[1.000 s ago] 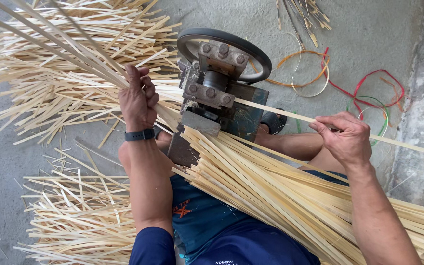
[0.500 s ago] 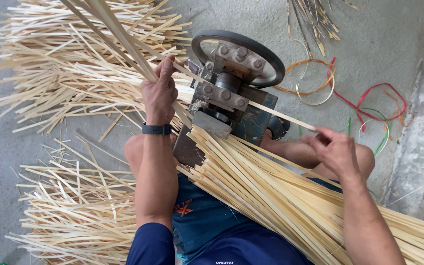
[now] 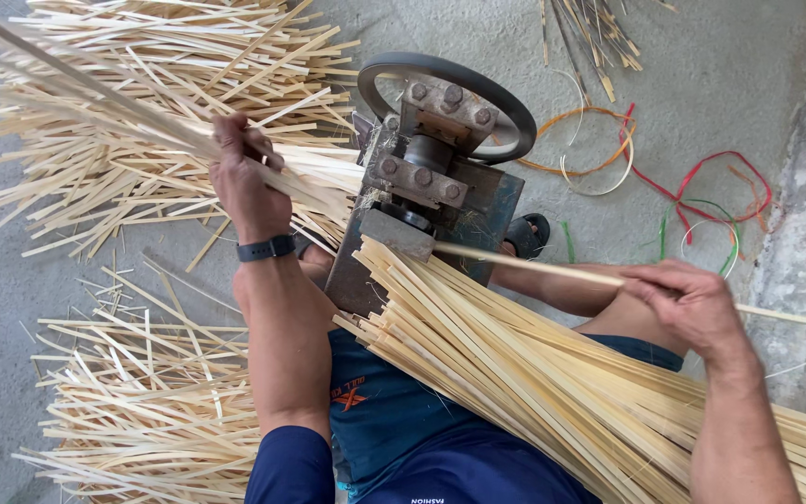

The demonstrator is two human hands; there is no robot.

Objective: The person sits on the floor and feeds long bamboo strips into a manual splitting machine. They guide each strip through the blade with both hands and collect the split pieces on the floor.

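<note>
Right hand (image 3: 692,303) pinches a single long pale bamboo strip (image 3: 534,266), whose long axis runs straight from the fingers leftward into the grey metal splitting machine with a black handwheel (image 3: 440,177); left hand (image 3: 244,182) is closed round split pale bamboo slivers (image 3: 123,117) beyond the machine, just beside it

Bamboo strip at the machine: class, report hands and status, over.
Left hand gripping split strips leaving the machine. Right hand pinching the bamboo strip feeding in. Nothing blocking.
</note>
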